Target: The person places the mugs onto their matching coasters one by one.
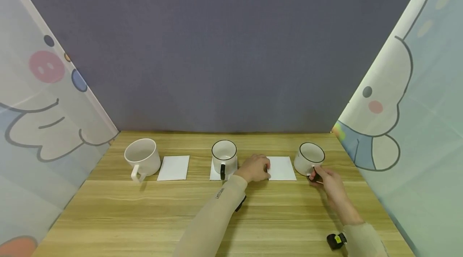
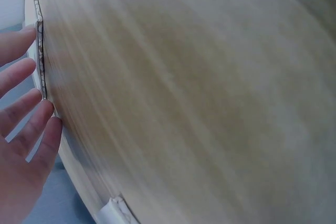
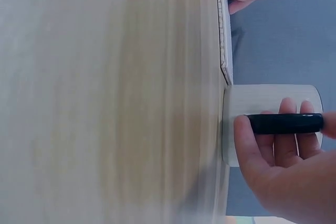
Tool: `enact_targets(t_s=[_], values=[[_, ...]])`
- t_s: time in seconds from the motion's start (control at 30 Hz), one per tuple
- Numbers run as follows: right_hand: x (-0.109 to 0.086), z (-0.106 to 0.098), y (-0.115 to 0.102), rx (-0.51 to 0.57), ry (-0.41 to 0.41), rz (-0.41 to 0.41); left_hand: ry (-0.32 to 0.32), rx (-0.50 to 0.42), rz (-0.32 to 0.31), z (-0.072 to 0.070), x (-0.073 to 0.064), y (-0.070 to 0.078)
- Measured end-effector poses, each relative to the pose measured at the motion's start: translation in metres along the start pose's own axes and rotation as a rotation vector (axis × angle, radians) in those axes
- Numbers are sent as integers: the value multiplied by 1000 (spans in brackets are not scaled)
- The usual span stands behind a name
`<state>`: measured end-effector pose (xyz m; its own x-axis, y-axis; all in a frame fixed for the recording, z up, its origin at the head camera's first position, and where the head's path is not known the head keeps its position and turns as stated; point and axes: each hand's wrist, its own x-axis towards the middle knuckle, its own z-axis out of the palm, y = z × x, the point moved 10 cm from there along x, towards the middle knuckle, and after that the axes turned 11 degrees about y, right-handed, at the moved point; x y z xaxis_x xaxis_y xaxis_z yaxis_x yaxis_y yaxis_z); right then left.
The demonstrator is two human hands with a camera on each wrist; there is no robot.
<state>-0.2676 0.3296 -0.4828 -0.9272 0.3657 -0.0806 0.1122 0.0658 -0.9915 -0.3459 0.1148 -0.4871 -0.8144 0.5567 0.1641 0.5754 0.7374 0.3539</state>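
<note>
In the head view my left hand [image 1: 256, 168] is at the left edge of a white square pad [image 1: 283, 169] that lies flat on the table. Its fingers are spread and fairly straight in the left wrist view, their tips right at the pad's edge [image 2: 41, 61]. To the right of that pad stands a white mug [image 1: 302, 166] with a black rim. My right hand [image 1: 332, 184] holds this mug by its black handle [image 3: 283, 123], thumb on one side and fingers on the other. The mug is upright, its base down at the wooden surface.
Another black-rimmed white mug [image 1: 218, 165] stands on a pad [image 1: 214, 174] left of my left hand. Farther left are a bare white pad [image 1: 173, 168] and a wider all-white mug [image 1: 151, 164]. A grey panel [image 1: 231, 56] rises behind the wooden table [image 1: 137, 216].
</note>
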Motion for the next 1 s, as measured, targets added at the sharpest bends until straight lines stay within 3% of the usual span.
enact_targets(t_s=[0.4, 1.0], values=[[-2, 2, -8, 40, -35, -34, -4, 1, -7, 0, 1, 0], [-8, 0, -6, 240, -28, -16, -16, 6, -17, -1, -2, 1]])
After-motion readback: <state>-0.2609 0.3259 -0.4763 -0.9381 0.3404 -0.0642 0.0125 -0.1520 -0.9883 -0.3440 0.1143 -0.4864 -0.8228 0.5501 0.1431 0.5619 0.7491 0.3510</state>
